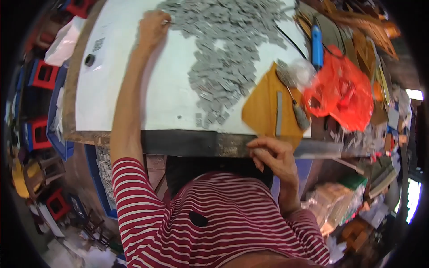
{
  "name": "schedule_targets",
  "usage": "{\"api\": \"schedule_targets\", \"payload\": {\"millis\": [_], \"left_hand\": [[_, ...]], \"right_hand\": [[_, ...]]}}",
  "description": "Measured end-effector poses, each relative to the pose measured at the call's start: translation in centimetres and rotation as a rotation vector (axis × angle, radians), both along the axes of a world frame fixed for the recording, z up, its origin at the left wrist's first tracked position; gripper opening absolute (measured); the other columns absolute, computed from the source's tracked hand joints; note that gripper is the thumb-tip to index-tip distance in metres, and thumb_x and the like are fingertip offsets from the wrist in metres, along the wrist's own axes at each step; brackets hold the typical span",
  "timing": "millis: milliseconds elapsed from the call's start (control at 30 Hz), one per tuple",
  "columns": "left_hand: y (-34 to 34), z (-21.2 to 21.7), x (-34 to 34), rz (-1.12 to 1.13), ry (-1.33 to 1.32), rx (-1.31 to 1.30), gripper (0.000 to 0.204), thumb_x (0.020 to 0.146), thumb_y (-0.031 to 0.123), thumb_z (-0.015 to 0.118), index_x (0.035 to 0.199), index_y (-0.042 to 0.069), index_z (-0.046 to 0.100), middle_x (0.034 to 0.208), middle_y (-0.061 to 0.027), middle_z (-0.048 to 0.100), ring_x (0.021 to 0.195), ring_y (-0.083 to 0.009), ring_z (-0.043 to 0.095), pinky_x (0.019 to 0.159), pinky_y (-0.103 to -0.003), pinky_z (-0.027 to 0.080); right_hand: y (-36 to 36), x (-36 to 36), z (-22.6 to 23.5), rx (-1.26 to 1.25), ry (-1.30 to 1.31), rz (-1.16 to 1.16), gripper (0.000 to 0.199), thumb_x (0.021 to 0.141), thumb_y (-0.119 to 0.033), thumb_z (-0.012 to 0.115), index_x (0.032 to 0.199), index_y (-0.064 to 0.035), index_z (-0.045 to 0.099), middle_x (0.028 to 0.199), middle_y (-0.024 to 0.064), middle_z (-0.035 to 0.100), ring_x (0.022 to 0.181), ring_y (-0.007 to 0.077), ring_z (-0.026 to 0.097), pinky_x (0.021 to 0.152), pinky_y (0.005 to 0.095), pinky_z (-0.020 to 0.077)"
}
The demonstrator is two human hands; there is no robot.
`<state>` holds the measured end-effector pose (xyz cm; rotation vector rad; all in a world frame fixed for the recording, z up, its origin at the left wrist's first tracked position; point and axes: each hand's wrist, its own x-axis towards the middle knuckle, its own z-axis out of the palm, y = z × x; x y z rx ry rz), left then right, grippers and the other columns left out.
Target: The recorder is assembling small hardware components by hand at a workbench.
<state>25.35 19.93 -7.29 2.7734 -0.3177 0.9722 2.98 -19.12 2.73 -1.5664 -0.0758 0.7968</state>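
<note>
My left hand [153,30] reaches to the far left edge of a heap of small flat grey pieces [223,58]. Its fingers are closed in a pinch, with a small grey piece [166,21] showing at the tips. Near the table's front edge, my right hand [279,156] hovers with its fingers loosely bent and apart, nothing visible in it. A few single grey pieces [199,117] lie at the near end of the heap, on the white tabletop [167,98]. Beside the right hand rests a mustard-coloured cloth or sheet [261,105] with a grey strip [279,114] on it.
On the right lie a red plastic bag [344,96], a blue-handled tool [317,47] and a brush-like tool [300,117]. A small dark roll [90,60] sits on the left. Blue bins [57,129] and red stools [44,73] stand beyond the left edge; wrapped packages [330,201] are at lower right.
</note>
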Motion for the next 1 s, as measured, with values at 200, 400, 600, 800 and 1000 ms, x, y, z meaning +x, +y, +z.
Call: {"api": "schedule_targets", "payload": {"millis": [200, 400, 600, 800, 1000], "left_hand": [[0.0, 1.2, -1.6, 0.036, -0.017, -0.038, 0.015, 0.076, 0.017, 0.060, 0.090, 0.014, 0.063, 0.088, -0.0076, 0.063, 0.086, -0.0251, 0.057, 0.073, -0.037, 0.046], [-4.1, 3.5, -6.7, -0.026, 0.134, -0.480, 0.016, 0.083, 0.014, 0.056, 0.096, 0.006, 0.061, 0.078, -0.0120, 0.063, 0.068, -0.0201, 0.060, 0.064, -0.027, 0.046], [-10.0, 7.0, -14.2, -0.138, 0.235, -0.740, 0.020, 0.086, 0.013, 0.055, 0.103, 0.005, 0.062, 0.080, -0.0022, 0.063, 0.069, -0.0074, 0.053, 0.061, -0.020, 0.043], [-13.9, 8.2, -20.6, -0.202, 0.373, -0.989, 0.017, 0.084, 0.007, 0.056, 0.099, 0.001, 0.062, 0.085, -0.0028, 0.062, 0.076, -0.0073, 0.053, 0.068, -0.019, 0.042], [-15.3, 8.5, -23.6, -0.261, 0.356, -0.936, 0.015, 0.081, -0.001, 0.055, 0.095, 0.000, 0.061, 0.084, -0.0047, 0.059, 0.076, -0.0097, 0.053, 0.069, -0.021, 0.041]], "right_hand": [[-1.0, 0.8, 0.6, 0.105, -0.055, -0.091, 0.015, 0.084, -0.001, 0.051, 0.095, 0.0055, 0.058, 0.074, 0.0074, 0.056, 0.055, 0.0081, 0.051, 0.045, 0.0188, 0.0389], [-2.5, 3.5, 0.9, -0.072, -0.303, -0.334, 0.013, 0.084, -0.003, 0.052, 0.091, 0.0039, 0.060, 0.067, 0.0039, 0.056, 0.052, 0.0048, 0.048, 0.043, 0.0169, 0.0358], [-4.0, 8.3, -3.3, -0.400, -0.811, -0.273, 0.013, 0.081, -0.007, 0.052, 0.087, 0.0023, 0.058, 0.067, 0.0100, 0.057, 0.058, 0.0156, 0.055, 0.053, 0.0273, 0.0429], [-3.9, 10.9, -5.9, -0.592, -1.242, -0.121, 0.011, 0.078, -0.007, 0.054, 0.086, -0.0001, 0.057, 0.082, 0.0168, 0.057, 0.073, 0.0324, 0.057, 0.063, 0.0372, 0.0459], [-3.9, 11.0, -5.7, -0.711, -1.301, 0.060, 0.010, 0.078, -0.006, 0.054, 0.087, -0.0018, 0.055, 0.083, 0.0159, 0.055, 0.073, 0.0338, 0.056, 0.063, 0.0401, 0.0463]]}}
